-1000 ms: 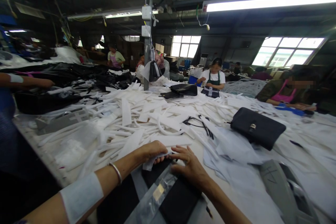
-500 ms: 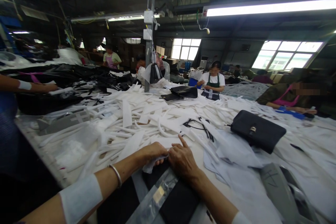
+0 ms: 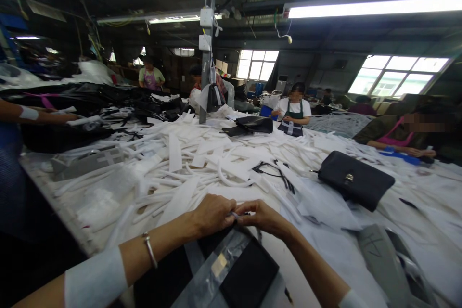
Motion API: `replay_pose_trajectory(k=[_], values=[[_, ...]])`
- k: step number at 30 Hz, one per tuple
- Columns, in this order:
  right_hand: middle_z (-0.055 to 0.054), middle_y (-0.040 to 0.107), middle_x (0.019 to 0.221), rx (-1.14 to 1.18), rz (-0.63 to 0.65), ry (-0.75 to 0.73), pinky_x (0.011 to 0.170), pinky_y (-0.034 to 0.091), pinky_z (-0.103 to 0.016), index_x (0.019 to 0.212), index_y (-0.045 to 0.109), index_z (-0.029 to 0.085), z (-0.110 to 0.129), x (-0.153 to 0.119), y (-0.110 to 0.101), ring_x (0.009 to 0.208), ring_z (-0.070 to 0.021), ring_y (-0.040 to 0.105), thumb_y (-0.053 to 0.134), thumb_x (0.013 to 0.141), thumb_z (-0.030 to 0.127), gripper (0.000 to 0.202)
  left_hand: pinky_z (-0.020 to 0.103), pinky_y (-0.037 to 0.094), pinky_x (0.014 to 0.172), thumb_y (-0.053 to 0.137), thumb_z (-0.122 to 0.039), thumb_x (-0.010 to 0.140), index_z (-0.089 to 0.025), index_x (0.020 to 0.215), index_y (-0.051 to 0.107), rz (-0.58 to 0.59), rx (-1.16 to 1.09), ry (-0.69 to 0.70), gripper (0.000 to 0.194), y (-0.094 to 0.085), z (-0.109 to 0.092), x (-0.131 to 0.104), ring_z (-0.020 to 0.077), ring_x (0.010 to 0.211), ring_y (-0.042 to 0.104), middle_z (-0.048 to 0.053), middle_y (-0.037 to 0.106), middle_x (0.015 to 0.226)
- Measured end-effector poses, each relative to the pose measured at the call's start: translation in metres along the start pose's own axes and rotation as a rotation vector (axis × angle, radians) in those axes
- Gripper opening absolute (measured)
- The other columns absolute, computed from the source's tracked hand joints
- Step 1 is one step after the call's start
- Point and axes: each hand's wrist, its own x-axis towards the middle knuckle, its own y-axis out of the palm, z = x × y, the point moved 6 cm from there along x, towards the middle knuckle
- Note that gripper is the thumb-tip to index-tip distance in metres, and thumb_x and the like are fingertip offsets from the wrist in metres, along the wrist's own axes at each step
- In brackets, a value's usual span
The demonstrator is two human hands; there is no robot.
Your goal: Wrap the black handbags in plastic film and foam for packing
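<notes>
A black bag point(image 3: 249, 269) lies in front of me at the bottom centre, with a strip of clear plastic point(image 3: 205, 274) across it. At the bag's far edge my left hand point(image 3: 216, 214) is closed in a pinch. My right hand point(image 3: 260, 217) meets it from the right, thumb and bent fingers pinched at the same spot. What lies between the fingertips is too small to make out. A silver bracelet point(image 3: 149, 249) circles my left wrist.
White strips point(image 3: 173, 154) cover the table. A dark handbag point(image 3: 353, 178) and a grey piece point(image 3: 382, 260) lie at right. A post point(image 3: 204, 106) stands ahead. Co-workers sit across and at right; another person's arm point(image 3: 46, 115) reaches in from the left.
My right hand has turned from lying over the bag's edge with its index finger raised to a pinch beside my left hand. The whitish sheet under my left hand no longer shows.
</notes>
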Motion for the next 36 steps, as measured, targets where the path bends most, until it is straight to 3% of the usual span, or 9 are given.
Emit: replay_pose_trajectory(k=[5,8,11,16,20,24,31,33,36], values=[[-0.001,0.075,0.082,-0.02,-0.11,0.0,0.113,0.013,-0.059,0.084,0.077,0.025,-0.005,0.001,0.001,0.083,-0.023,0.069,0.063,0.082,0.041,0.021,0.034,0.049,0.069,0.048,-0.033,0.085,-0.021,0.093,0.064,0.001,-0.011,-0.012,0.021,0.004,0.0,-0.001,0.0285,0.081,0.068,0.009,0.071,0.084],[0.0,0.075,0.09,-0.067,-0.169,-0.046,0.114,0.006,-0.058,0.083,0.076,0.028,0.001,-0.002,0.002,0.091,-0.0226,0.068,0.065,0.081,0.03,0.011,0.038,0.048,0.079,0.052,-0.03,0.081,-0.02,0.094,0.065,0.029,-0.206,-0.098,0.021,0.008,0.004,0.0,0.0305,0.092,0.066,0.01,0.07,0.092],[-0.001,0.074,0.099,-0.313,-0.241,-0.267,0.116,0.002,-0.056,0.09,0.073,0.027,0.021,-0.01,0.006,0.102,-0.0215,0.064,0.058,0.083,0.018,0.019,0.035,0.049,0.075,0.054,-0.027,0.075,-0.018,0.088,0.064,0.117,-0.544,-0.267,0.019,0.018,0.014,0.003,0.0268,0.085,0.065,0.008,0.068,0.082],[-0.004,0.071,0.105,-0.742,-0.273,-0.534,0.118,0.006,-0.05,0.107,0.064,0.022,0.042,-0.023,0.024,0.105,-0.0189,0.062,0.047,0.086,0.009,0.03,0.021,0.041,0.045,0.056,-0.029,0.068,-0.015,0.062,0.058,0.334,-0.882,-0.376,0.015,0.036,0.025,0.005,0.0119,0.045,0.051,0.001,0.057,0.054],[-0.005,0.071,0.099,-0.831,-0.279,-0.474,0.118,0.01,-0.051,0.108,0.062,0.021,0.039,-0.021,0.028,0.104,-0.0215,0.061,0.055,0.087,0.017,0.022,0.02,0.038,0.042,0.059,-0.036,0.065,-0.016,0.061,0.057,0.37,-1.077,-0.446,0.021,0.041,0.028,0.002,0.0102,0.044,0.047,0.001,0.058,0.054],[-0.003,0.07,0.083,-0.884,-0.317,-0.514,0.118,0.013,-0.048,0.099,0.063,0.02,0.039,-0.022,0.029,0.094,-0.019,0.064,0.045,0.089,0.006,0.025,0.02,0.035,0.039,0.059,-0.036,0.063,-0.017,0.06,0.057,0.379,-1.188,-0.477,0.019,0.039,0.027,-0.008,0.0105,0.044,0.047,0.0,0.057,0.053],[-0.004,0.071,0.09,-0.86,-0.281,-0.563,0.118,0.013,-0.05,0.107,0.063,0.02,0.042,-0.033,0.027,0.095,-0.0184,0.064,0.04,0.095,0.011,0.027,0.018,0.032,0.038,0.06,-0.028,0.06,-0.016,0.082,0.062,0.474,-1.148,-0.49,0.025,0.032,0.033,-0.059,0.0082,0.04,0.045,-0.003,0.058,0.057],[-0.004,0.072,0.09,-0.861,-0.278,-0.555,0.118,0.014,-0.05,0.106,0.064,0.02,0.042,-0.033,0.027,0.095,-0.0188,0.064,0.041,0.095,0.011,0.028,0.02,0.036,0.041,0.057,-0.028,0.066,-0.017,0.088,0.061,0.369,-0.948,-0.484,0.024,0.021,0.036,-0.074,0.0106,0.044,0.049,-0.003,0.058,0.06],[-0.003,0.072,0.087,-0.842,-0.277,-0.501,0.117,0.015,-0.049,0.102,0.066,0.022,0.038,-0.031,0.028,0.091,-0.0178,0.065,0.042,0.094,0.01,0.028,0.027,0.05,0.066,0.057,-0.027,0.075,-0.021,0.1,0.061,0.023,-0.566,-0.301,0.026,-0.009,0.026,-0.088,0.0167,0.074,0.061,0.002,0.065,0.087]])
